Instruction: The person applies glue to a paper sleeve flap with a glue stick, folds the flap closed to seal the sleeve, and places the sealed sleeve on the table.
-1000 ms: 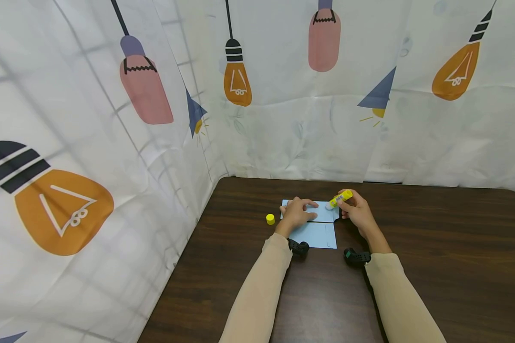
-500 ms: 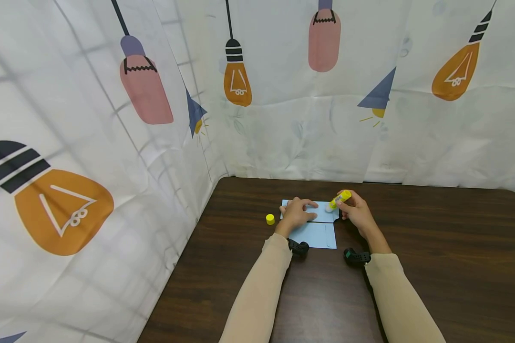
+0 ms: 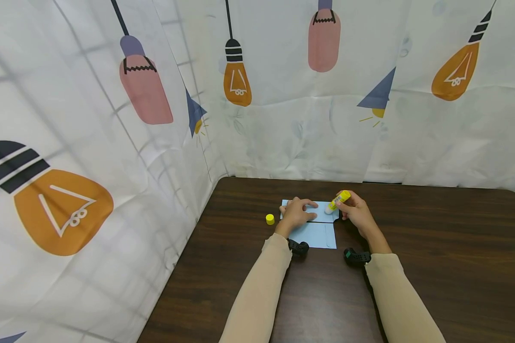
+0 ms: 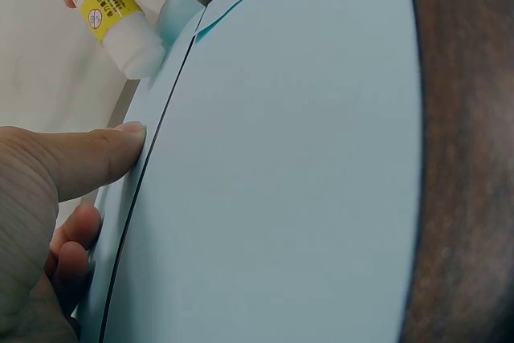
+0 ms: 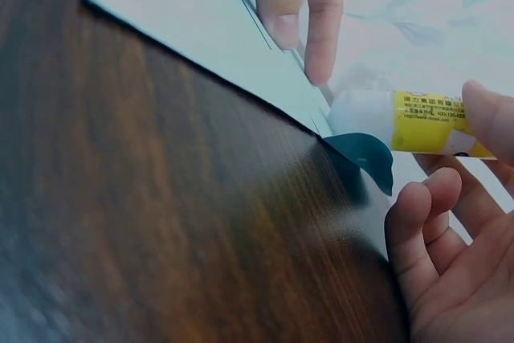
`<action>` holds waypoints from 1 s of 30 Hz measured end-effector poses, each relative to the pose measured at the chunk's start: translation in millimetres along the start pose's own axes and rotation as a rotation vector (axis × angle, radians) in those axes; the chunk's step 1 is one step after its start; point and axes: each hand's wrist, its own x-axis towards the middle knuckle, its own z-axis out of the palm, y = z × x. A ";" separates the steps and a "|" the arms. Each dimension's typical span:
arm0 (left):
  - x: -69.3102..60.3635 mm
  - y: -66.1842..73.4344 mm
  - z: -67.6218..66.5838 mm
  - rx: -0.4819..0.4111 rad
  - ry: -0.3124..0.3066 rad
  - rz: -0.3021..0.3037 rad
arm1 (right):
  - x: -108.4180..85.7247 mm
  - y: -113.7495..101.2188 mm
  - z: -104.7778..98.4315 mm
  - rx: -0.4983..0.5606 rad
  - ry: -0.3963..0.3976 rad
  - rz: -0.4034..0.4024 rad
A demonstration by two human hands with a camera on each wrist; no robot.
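Light-blue paper (image 3: 315,236) lies on the table, divided crosswise by a thin dark line into a far part and a near part. My left hand (image 3: 295,216) rests on its far part, thumb and fingers spread. Between thumb and fingers, my right hand (image 3: 358,213) holds an uncapped yellow glue stick (image 3: 343,196), tilted with its white end down at the paper's far right part. A corner flap (image 5: 363,153) of the paper bends up beside the glue stick in the right wrist view. Left of the paper stands the yellow cap (image 3: 270,219).
The dark wooden table (image 3: 446,257) reaches back to a white curtain (image 3: 279,133) printed with lamps, which also hangs along the left side. Each wrist wears a black camera band, such as the right wrist camera (image 3: 357,257).
The glue stick in my right hand has shifted slightly toward me and left over the paper. My left hand and the cap stay where they were.
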 end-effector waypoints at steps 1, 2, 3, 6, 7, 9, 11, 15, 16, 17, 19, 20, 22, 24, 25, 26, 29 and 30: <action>0.0 0.1 0.0 0.000 0.000 0.000 | 0.1 0.4 0.2 0.001 0.000 -0.007; 0.1 0.0 0.1 -0.001 0.001 0.000 | 0.0 0.5 0.5 0.005 0.002 -0.010; 0.2 0.0 0.3 -0.002 0.002 0.001 | 0.0 0.5 0.5 0.007 0.000 -0.013; 0.2 0.3 0.1 0.001 0.002 0.002 | 0.0 0.4 0.1 0.008 -0.002 -0.014; 0.3 0.3 0.3 0.000 0.002 0.002 | -0.1 0.3 -0.1 0.007 -0.005 -0.013; 0.3 -0.1 0.4 0.002 0.003 0.003 | -0.1 0.4 -0.5 0.006 -0.009 -0.011; 0.4 -0.4 0.7 0.002 0.005 0.004 | -0.3 0.4 -0.7 0.007 -0.012 -0.010; 1.3 -0.7 1.8 0.002 0.009 0.001 | -0.7 -0.3 -1.0 0.007 -0.019 -0.016; 1.4 -0.6 1.9 0.002 0.009 0.001 | -0.8 -0.5 -0.9 0.008 -0.021 -0.018; 1.2 -0.4 1.7 0.004 0.007 0.001 | -0.8 -0.6 -1.0 0.007 -0.023 -0.020; 0.9 -0.1 1.3 0.004 0.007 0.001 | -0.6 -0.5 -0.9 0.009 -0.026 -0.021; 0.3 0.3 0.7 0.007 0.005 0.002 | -0.6 -0.5 -0.8 0.010 -0.027 -0.021; -0.2 0.5 0.3 0.004 0.004 0.000 | -0.3 -0.1 -0.7 0.009 -0.032 -0.017; -0.4 0.8 0.1 0.002 0.004 -0.002 | -0.3 -0.1 -0.7 0.011 -0.034 -0.013; -0.5 0.8 0.0 0.001 0.004 -0.002 | -0.5 -0.3 -0.7 0.010 -0.038 -0.013; -0.4 0.7 0.1 -0.001 0.004 -0.002 | -0.8 -0.6 -0.9 0.010 -0.040 -0.012; -0.5 0.3 0.3 -0.004 0.008 0.004 | -1.8 -2.5 -1.5 0.014 -0.044 -0.002; 0.1 -0.2 0.6 -0.005 0.009 0.005 | -1.9 -3.1 -1.8 0.014 -0.048 0.003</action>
